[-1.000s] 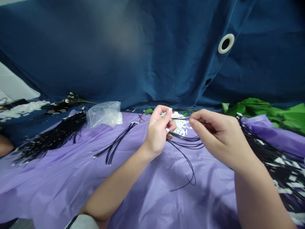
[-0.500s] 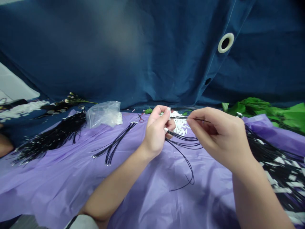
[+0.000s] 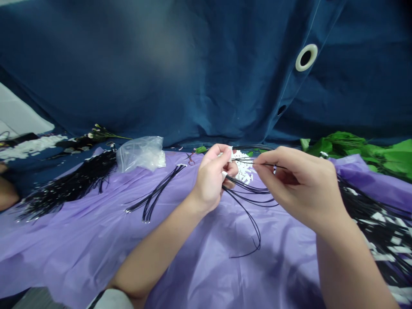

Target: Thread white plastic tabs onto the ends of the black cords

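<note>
My left hand [image 3: 209, 180] is closed in front of me, its thumb and fingertips pinching a small white piece [image 3: 231, 153]. Several thin black wires [image 3: 247, 187] hang out below its fingers, and one long loop [image 3: 259, 236] droops over the purple sheet. To the right, my right hand [image 3: 299, 186] pinches a few black wires [image 3: 243, 159] that stretch across to the white piece. Whether their tips go inside it is hidden by the left thumb. Behind both hands lies a heap of small white pieces [image 3: 246, 174].
On the purple sheet [image 3: 199, 253] lie a short wire bundle [image 3: 161, 189], a big black wire pile [image 3: 71, 184], a clear plastic bag [image 3: 140, 154] and scissors [image 3: 191, 159]. More wires with white pieces [image 3: 376, 227] and green leaves [image 3: 350, 148] are at right. Another person's arm [image 3: 7, 193] shows at far left.
My right hand has shifted slightly right, with the wires between the hands showing more spread. The left hand keeps its pinch, almost still.
</note>
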A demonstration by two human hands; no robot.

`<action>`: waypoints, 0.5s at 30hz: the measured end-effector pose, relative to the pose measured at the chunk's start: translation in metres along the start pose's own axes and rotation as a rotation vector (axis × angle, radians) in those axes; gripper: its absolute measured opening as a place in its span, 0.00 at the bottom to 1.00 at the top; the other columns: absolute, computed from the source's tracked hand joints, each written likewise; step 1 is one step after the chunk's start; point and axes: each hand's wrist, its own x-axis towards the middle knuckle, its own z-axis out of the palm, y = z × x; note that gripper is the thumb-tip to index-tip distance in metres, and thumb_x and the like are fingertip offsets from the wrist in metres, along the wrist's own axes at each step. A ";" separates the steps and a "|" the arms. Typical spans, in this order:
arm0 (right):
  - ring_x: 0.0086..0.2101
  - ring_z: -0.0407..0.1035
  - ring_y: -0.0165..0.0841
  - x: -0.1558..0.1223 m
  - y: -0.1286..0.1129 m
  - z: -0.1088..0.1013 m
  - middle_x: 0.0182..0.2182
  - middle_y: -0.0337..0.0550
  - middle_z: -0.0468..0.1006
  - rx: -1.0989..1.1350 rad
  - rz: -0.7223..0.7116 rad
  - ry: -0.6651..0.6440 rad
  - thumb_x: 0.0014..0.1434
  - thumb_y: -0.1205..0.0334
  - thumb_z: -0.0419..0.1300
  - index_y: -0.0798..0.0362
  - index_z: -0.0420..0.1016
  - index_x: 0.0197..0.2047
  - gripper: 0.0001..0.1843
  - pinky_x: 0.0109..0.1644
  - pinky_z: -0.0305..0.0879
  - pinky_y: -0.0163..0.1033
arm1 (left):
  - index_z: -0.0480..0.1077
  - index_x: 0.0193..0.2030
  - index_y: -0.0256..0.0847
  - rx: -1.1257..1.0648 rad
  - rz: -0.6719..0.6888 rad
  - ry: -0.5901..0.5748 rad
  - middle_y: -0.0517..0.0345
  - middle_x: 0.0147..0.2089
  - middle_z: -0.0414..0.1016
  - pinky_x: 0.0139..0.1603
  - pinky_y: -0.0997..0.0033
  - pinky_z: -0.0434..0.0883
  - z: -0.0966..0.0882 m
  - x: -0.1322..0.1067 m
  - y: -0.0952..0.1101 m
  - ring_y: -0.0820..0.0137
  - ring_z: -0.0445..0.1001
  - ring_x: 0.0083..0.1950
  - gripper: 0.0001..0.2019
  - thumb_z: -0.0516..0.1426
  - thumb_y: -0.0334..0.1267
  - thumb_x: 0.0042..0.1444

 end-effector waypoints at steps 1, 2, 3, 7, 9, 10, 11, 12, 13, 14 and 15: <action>0.21 0.60 0.26 0.000 0.000 0.000 0.25 0.36 0.73 0.000 0.002 -0.003 0.59 0.70 0.59 0.50 0.72 0.33 0.05 0.26 0.56 0.35 | 0.57 0.34 0.42 -0.005 -0.003 0.000 0.69 0.17 0.52 0.17 0.86 0.45 0.000 0.000 0.000 0.83 0.43 0.16 0.09 0.54 0.41 0.61; 0.22 0.60 0.26 0.000 0.000 0.000 0.25 0.37 0.73 -0.001 0.006 -0.009 0.59 0.70 0.59 0.50 0.71 0.33 0.05 0.26 0.56 0.35 | 0.57 0.34 0.42 -0.009 -0.006 0.000 0.69 0.17 0.52 0.17 0.86 0.45 0.000 0.000 0.000 0.83 0.43 0.16 0.09 0.54 0.41 0.61; 0.22 0.61 0.26 0.000 -0.001 0.000 0.24 0.37 0.73 -0.003 0.006 -0.009 0.59 0.70 0.59 0.51 0.71 0.33 0.05 0.27 0.55 0.35 | 0.56 0.34 0.42 -0.012 -0.009 0.000 0.69 0.17 0.51 0.17 0.86 0.45 0.000 -0.001 0.000 0.83 0.44 0.16 0.09 0.53 0.41 0.61; 0.22 0.60 0.24 0.000 0.000 0.000 0.24 0.36 0.72 -0.036 -0.032 0.010 0.59 0.71 0.59 0.52 0.71 0.33 0.05 0.26 0.55 0.33 | 0.57 0.34 0.42 -0.015 -0.015 -0.004 0.69 0.17 0.52 0.17 0.85 0.45 0.000 -0.002 0.000 0.84 0.44 0.16 0.09 0.53 0.41 0.61; 0.21 0.59 0.23 0.000 0.000 0.001 0.23 0.35 0.71 -0.073 -0.063 0.026 0.58 0.72 0.59 0.53 0.72 0.33 0.05 0.26 0.55 0.32 | 0.58 0.34 0.41 -0.010 -0.017 -0.006 0.70 0.17 0.52 0.17 0.85 0.45 0.000 -0.002 0.001 0.84 0.43 0.16 0.09 0.53 0.41 0.61; 0.21 0.59 0.22 0.000 0.001 0.002 0.23 0.34 0.71 -0.091 -0.075 0.033 0.58 0.73 0.59 0.53 0.72 0.32 0.05 0.26 0.55 0.32 | 0.58 0.35 0.41 -0.005 -0.019 -0.008 0.70 0.17 0.52 0.17 0.86 0.45 0.000 -0.002 0.001 0.84 0.43 0.16 0.08 0.53 0.41 0.62; 0.21 0.59 0.22 0.000 0.001 0.002 0.23 0.34 0.70 -0.106 -0.088 0.041 0.58 0.73 0.59 0.54 0.72 0.32 0.06 0.26 0.54 0.31 | 0.58 0.35 0.41 -0.001 -0.023 -0.008 0.70 0.17 0.51 0.17 0.86 0.46 0.000 -0.001 0.002 0.84 0.43 0.16 0.08 0.53 0.41 0.62; 0.22 0.59 0.22 0.000 0.001 0.003 0.23 0.34 0.70 -0.118 -0.098 0.049 0.58 0.74 0.59 0.54 0.72 0.32 0.06 0.26 0.54 0.30 | 0.57 0.35 0.41 0.005 -0.026 -0.008 0.70 0.17 0.51 0.17 0.86 0.46 0.000 -0.001 0.002 0.84 0.43 0.16 0.08 0.52 0.41 0.62; 0.22 0.59 0.21 0.000 0.001 0.003 0.23 0.34 0.70 -0.123 -0.104 0.052 0.57 0.74 0.60 0.55 0.72 0.32 0.06 0.26 0.54 0.30 | 0.57 0.35 0.41 0.009 -0.029 -0.006 0.70 0.17 0.51 0.17 0.86 0.46 0.000 0.000 0.002 0.84 0.43 0.16 0.08 0.52 0.40 0.62; 0.22 0.59 0.21 0.001 0.002 0.004 0.23 0.34 0.70 -0.123 -0.106 0.050 0.57 0.74 0.60 0.55 0.73 0.32 0.06 0.26 0.54 0.29 | 0.57 0.35 0.41 0.011 -0.030 -0.003 0.70 0.17 0.51 0.17 0.86 0.46 0.000 0.000 0.003 0.84 0.43 0.16 0.08 0.52 0.40 0.62; 0.22 0.59 0.21 0.001 0.002 0.005 0.23 0.34 0.70 -0.120 -0.106 0.047 0.57 0.74 0.60 0.55 0.73 0.33 0.05 0.26 0.54 0.29 | 0.57 0.35 0.41 0.013 -0.031 -0.001 0.70 0.17 0.51 0.17 0.87 0.46 0.000 0.001 0.003 0.84 0.43 0.16 0.08 0.51 0.40 0.62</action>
